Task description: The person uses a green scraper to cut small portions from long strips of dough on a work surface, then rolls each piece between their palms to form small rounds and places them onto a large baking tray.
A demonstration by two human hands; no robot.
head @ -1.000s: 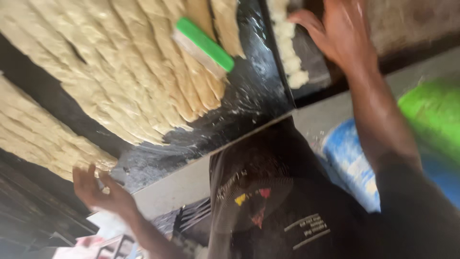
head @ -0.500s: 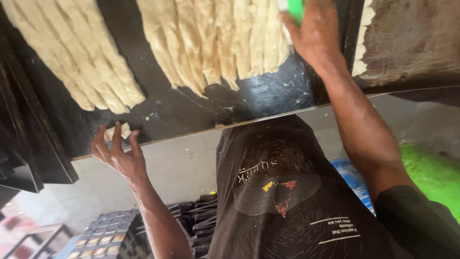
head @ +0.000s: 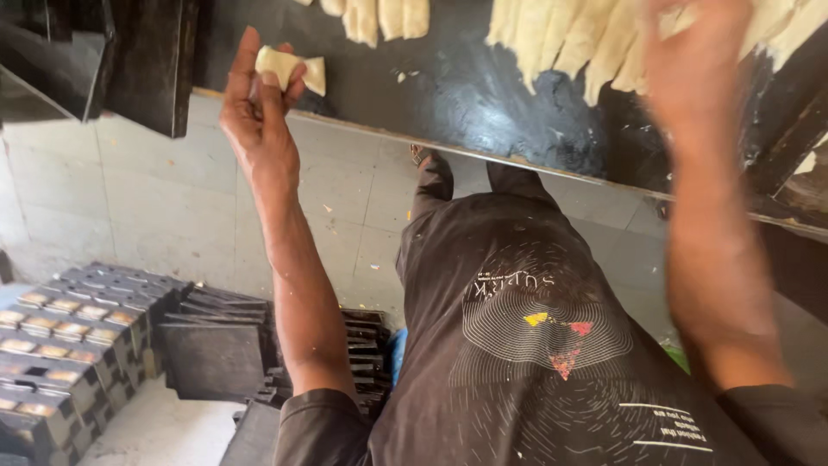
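Observation:
My left hand [head: 257, 110] is raised at the near edge of a dark oily work table [head: 483, 95] and pinches a small pale lump of dough [head: 290, 67] between thumb and fingers. My right hand [head: 694, 65] is blurred with motion and hovers over a row of pale dough strips [head: 569, 39] lying on the table; whether it holds anything cannot be made out. A second group of dough strips [head: 379, 15] lies at the table's top edge, between the two hands.
Stacks of dark metal baking tins [head: 73, 324] and flat black trays [head: 220, 345] stand on the tiled floor [head: 138, 207] at lower left. A dark shelf or table corner [head: 129, 60] juts in at top left. My dark printed shirt [head: 535, 345] fills the lower middle.
My left hand has risen from below the table edge and now holds a dough piece. My right hand has moved right along the strips, and the green-handled tool is out of sight.

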